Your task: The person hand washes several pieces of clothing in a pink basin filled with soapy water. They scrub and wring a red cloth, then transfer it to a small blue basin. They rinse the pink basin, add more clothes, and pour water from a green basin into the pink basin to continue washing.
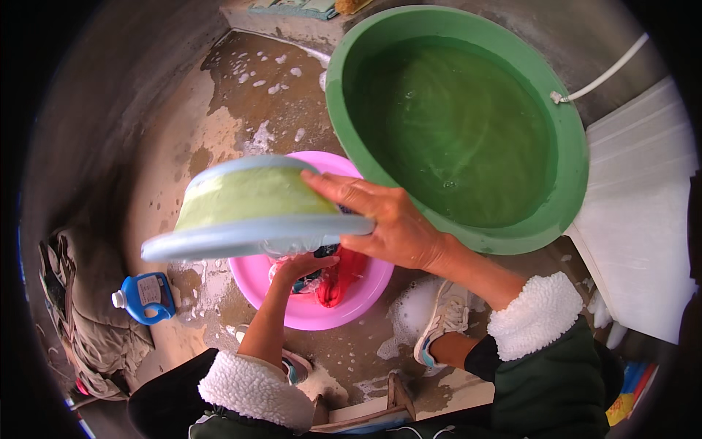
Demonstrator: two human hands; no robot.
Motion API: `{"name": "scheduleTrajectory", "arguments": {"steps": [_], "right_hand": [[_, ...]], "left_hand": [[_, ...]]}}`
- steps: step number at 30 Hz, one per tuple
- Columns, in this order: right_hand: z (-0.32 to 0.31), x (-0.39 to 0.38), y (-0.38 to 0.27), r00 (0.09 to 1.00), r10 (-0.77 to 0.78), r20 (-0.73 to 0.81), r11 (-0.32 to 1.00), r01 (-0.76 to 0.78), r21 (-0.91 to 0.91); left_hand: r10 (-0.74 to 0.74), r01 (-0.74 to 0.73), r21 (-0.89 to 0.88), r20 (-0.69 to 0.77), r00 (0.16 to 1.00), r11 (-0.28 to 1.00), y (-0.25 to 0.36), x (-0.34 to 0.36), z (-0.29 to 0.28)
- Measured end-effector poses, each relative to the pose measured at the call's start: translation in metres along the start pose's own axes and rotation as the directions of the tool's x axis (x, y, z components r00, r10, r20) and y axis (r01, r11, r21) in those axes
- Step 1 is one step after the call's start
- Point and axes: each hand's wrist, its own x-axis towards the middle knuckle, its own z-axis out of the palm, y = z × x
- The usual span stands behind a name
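Sudsy wet floor [307, 121]; right hand [391, 219] clamped on smooth round blue-and-green basin [245, 196], tipped over pink plastic tub [314, 314]; left hand [306, 265] at crumpled red cloth [345, 279] inside tub, can't tell from here if gripping.

A blurred bowl [248, 196] hides the upper left of the pink basin [313, 320] and part of its clothes [345, 279], where the grip of the left hand [298, 266] is unclear. Left of the basin, the bottle [133, 298] has print too small to read.
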Motion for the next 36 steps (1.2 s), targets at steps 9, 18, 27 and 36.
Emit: {"name": "scheduleTrajectory", "arguments": {"steps": [9,18,27,36], "right_hand": [[-0.016,-0.001,0.006,0.995,-0.095,-0.001,0.968,0.092,-0.234],[-0.142,-0.039,0.136,0.563,0.338,-0.754,0.869,-0.495,0.020],[-0.184,-0.108,0.202,0.335,0.299,-0.894,0.764,-0.645,0.015],[-0.193,-0.148,0.219,0.307,0.316,-0.898,0.752,-0.658,0.039]], "left_hand": [[0.264,-0.290,-0.115,-0.201,0.943,0.950,-0.002,0.002,0.005],[0.002,-0.001,0.004,-0.234,0.972,1.000,0.026,-0.013,0.006],[0.073,-0.057,0.069,-0.252,0.965,0.996,0.012,-0.010,0.023],[0.060,-0.050,0.048,-0.231,0.971,0.998,0.012,-0.011,0.020]]}}
